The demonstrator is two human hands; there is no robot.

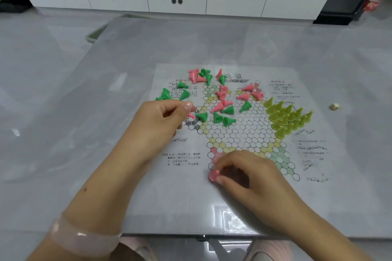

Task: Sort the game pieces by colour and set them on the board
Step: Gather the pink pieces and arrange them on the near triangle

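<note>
Down at the board's (244, 133) near corner, the right hand (244, 172) pinches a pink piece (213, 176); the left hand (163, 118) pinches another pink one (192, 115). Yellow pieces (286, 117) stand sorted; pink and green pieces (220, 99) lie mixed, mostly unplaced.

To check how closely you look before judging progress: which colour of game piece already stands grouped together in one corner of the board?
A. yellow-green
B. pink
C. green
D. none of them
A: the yellow-green pieces stand upright, packed in a triangle at the right point of the board, while the pink pieces and green pieces lie mixed and toppled across it.
</note>
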